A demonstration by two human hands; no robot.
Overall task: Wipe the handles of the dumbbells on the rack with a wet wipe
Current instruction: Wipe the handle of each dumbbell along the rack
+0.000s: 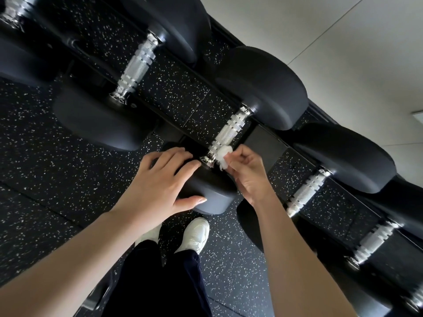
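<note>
black rubber and bright knurled steel fill the view: a rack [265, 145] carries a row of dumbbells lying parallel, and the middle dumbbell [270, 88] serves as the landmark for everything else. its handle [229, 131] runs on a slant, from the near head [212, 195] just in front of the person up and away to the dumbbell's far end, so the long axis leads off from the hands rather than across them. the left hand [160, 179] lies on that near head, fingers spread and fairly straight, thumb against the head's side, holding nothing; it looks like a steadying hand. the right hand [247, 172] sits on the other side of the handle's near end, fingertips pinched around a crumpled white wet wipe [221, 156]. the wipe touches the handle at its near collar, right beside the near head, so nearly the whole knurled length lies beyond the right hand, toward the far end. judged from this, the right hand is the one placed to wipe, and its stroke would have to follow the slant outward.
</note>
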